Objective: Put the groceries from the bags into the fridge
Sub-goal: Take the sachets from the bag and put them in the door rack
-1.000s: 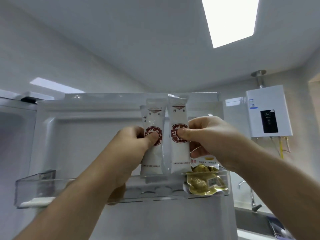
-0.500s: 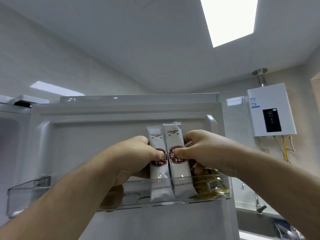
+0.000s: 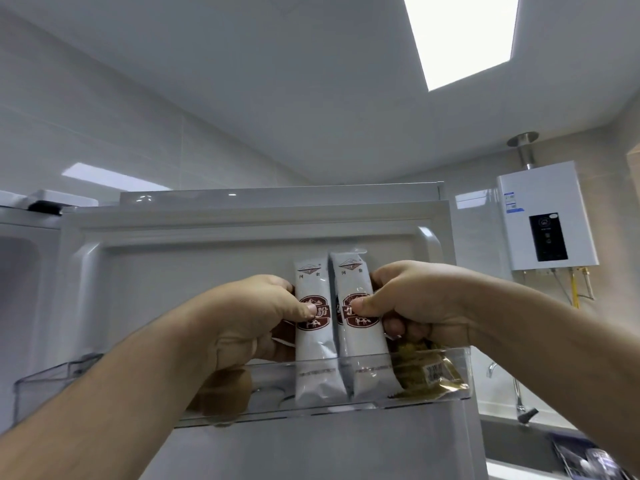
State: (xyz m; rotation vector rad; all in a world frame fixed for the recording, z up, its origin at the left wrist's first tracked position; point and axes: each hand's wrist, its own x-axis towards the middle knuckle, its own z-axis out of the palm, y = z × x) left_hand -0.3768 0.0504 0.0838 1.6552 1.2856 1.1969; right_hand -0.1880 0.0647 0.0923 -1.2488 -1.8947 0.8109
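The left hand pinches the left sachet, the right hand the right sachet — both stand upright in the door bin, beside a yellow pack — so release gently lest they topple.

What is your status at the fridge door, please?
Left grip pinches left sachet, right grip pinches right sachet. Both sachets upright, bottoms inside door shelf. Yellow pack crowds the right side.
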